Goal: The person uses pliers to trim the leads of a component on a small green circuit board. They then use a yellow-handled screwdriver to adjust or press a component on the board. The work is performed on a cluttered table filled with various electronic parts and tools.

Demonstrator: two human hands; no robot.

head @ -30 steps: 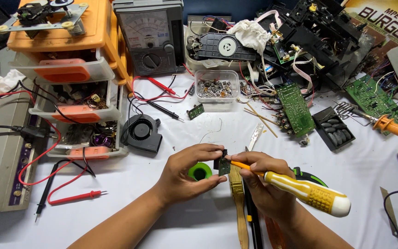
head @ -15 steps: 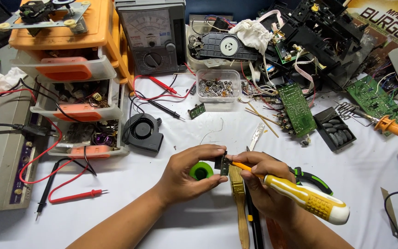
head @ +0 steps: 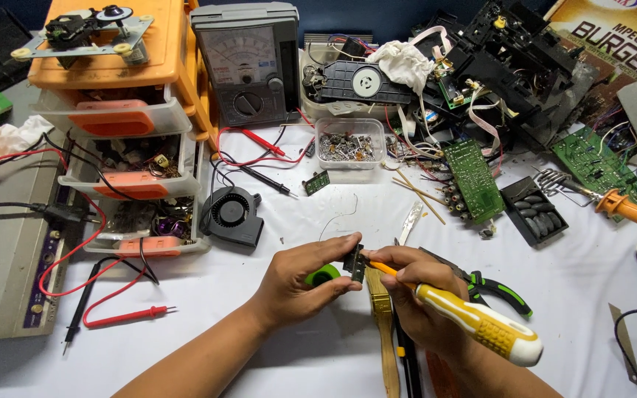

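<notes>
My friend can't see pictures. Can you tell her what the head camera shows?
A person's left hand pinches a small black part while the right hand pokes a yellow-handled screwdriver into it. Around them on a white table lie circuit boards, a meter, a small fan and orange drawers.

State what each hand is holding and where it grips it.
The left hand pinches a small black part by its edges. The right hand grips the yellow-handled screwdriver near the handle's front.
</notes>
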